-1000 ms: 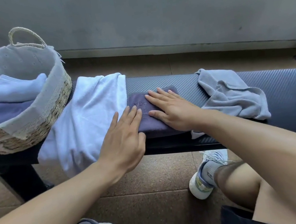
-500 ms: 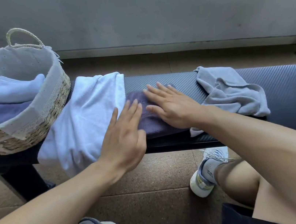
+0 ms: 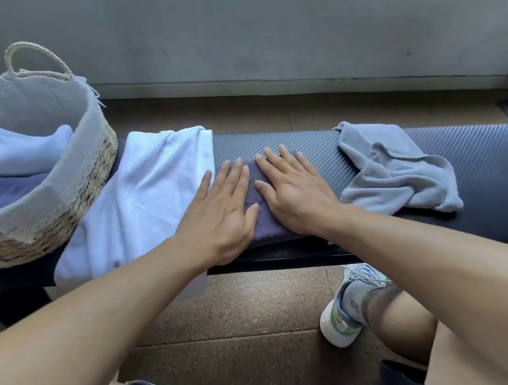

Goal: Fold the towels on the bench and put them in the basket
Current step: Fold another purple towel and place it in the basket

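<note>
Two folded towels, maybe more, lie in the round woven basket (image 3: 89, 180). Both hands, left hand (image 3: 216, 211) and right hand (image 3: 295, 192), press flat, fingers straight, on the small folded purple towel (image 3: 262, 220). The white towel (image 3: 145, 202) and crumpled grey towel (image 3: 391, 171) wait unfolded.

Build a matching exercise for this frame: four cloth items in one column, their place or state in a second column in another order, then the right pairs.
Things:
1. purple towel
2. white towel
3. grey towel
4. pale blue towel

Places or states:
A. crumpled on the bench, right of the hands
B. folded, in the basket
C. pressed flat under the left hand and right hand
D. spread beside the basket, draping over the bench's near edge

Pairs: 1-C, 2-D, 3-A, 4-B
</note>
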{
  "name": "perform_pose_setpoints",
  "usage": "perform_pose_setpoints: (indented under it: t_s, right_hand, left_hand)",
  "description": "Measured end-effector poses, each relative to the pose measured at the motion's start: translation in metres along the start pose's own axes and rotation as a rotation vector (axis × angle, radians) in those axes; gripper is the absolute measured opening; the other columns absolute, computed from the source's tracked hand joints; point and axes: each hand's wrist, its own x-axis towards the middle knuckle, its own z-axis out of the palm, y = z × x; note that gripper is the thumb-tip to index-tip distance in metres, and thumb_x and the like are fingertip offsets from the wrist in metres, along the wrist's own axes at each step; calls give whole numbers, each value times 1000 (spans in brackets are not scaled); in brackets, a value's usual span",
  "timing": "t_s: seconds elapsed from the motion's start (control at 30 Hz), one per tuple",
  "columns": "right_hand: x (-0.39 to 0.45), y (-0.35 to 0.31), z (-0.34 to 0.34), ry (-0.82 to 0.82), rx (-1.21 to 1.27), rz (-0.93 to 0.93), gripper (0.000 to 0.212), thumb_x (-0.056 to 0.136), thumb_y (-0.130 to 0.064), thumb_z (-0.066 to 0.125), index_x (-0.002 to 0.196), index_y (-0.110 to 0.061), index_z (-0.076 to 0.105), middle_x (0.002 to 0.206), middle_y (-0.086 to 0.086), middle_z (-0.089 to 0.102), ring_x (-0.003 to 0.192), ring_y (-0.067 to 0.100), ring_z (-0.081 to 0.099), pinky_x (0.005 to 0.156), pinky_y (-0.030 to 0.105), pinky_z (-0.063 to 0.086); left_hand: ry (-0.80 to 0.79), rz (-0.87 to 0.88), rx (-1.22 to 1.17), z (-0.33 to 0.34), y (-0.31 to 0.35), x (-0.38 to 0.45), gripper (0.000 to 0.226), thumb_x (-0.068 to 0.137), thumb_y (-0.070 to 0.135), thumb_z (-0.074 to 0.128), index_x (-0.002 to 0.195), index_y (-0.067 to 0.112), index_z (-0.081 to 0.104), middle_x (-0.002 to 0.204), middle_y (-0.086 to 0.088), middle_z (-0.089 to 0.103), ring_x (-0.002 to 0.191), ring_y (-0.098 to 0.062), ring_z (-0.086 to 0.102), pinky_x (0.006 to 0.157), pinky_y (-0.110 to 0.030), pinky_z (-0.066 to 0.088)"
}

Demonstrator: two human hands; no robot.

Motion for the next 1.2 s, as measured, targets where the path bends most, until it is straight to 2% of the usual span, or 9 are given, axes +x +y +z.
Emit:
perform_pose_setpoints:
  t_s: [0.27,0.43,0.5,0.57,0.67,0.8,0.9,1.03,1.2]
  right_hand:
    - [-1,3,-3,-53,18,-14,65,106,-57,20,163,-28,11,171,-7,6,157,14,-5,127,39,-5]
    - [10,21,-29,3,44,138,67,99,-65,39,150,-22,43,150,8,48,140,30,39,116,45,31]
    - [15,34,-40,0,45,251,68,93,-71,48,135,-18,59,135,12,59,128,33,51,108,45,42]
    - [15,39,-49,-45,103,342,66,84,-77,56,95,-14,70,101,10,71,102,31,64,86,40,52]
    - [11,33,-60,-212,179,390,67,78,-80,61,67,-15,54,70,3,60,72,24,59,56,31,39]
    - [9,26,-66,-353,265,396,69,67,-78,74,92,-14,65,97,0,64,94,22,61,72,30,44]
    - [11,31,-62,-319,554,432,78,55,-71,86,109,-16,73,107,-4,74,102,17,69,84,29,52]
    - [7,26,-65,-370,839,378,44,77,-44,85,110,-17,74,100,-5,79,100,14,74,88,36,56]
    - [5,21,-66,-337,1080,487,38,83,-27,82,115,-8,72,106,8,78,106,27,73,93,42,56]
  left_hand:
    - [2,-12,5,3,1,-1,93,81,59,-12,162,14,-4,170,-1,-11,155,-14,-14,126,-38,-9]
    - [-43,-13,-32,-1,1,0,90,91,71,4,161,16,-7,169,0,-15,154,-13,-17,126,-42,-7]
    - [-53,-7,-33,-3,0,0,93,91,75,7,161,16,-9,169,0,-16,154,-13,-19,126,-42,-7]
    - [-65,-4,-33,-2,0,0,102,85,83,6,161,16,-11,169,1,-18,153,-12,-22,126,-44,-8]
    - [-86,-18,-79,-2,1,0,113,76,92,3,160,18,-15,167,4,-22,151,-10,-26,125,-47,-10]
    - [-79,-19,-78,-1,1,1,110,77,92,4,160,22,-16,167,4,-24,151,-11,-27,125,-47,-11]
    - [-54,1,-62,-1,0,-1,106,80,90,6,160,24,-17,167,2,-23,152,-13,-26,124,-46,-13]
    - [68,118,1,-4,0,-2,97,84,83,8,161,27,-10,170,0,-14,154,-14,-21,125,-48,-8]
    - [2,149,-13,-4,8,-3,92,84,73,0,162,24,-2,170,4,-6,155,-12,-17,125,-46,-10]
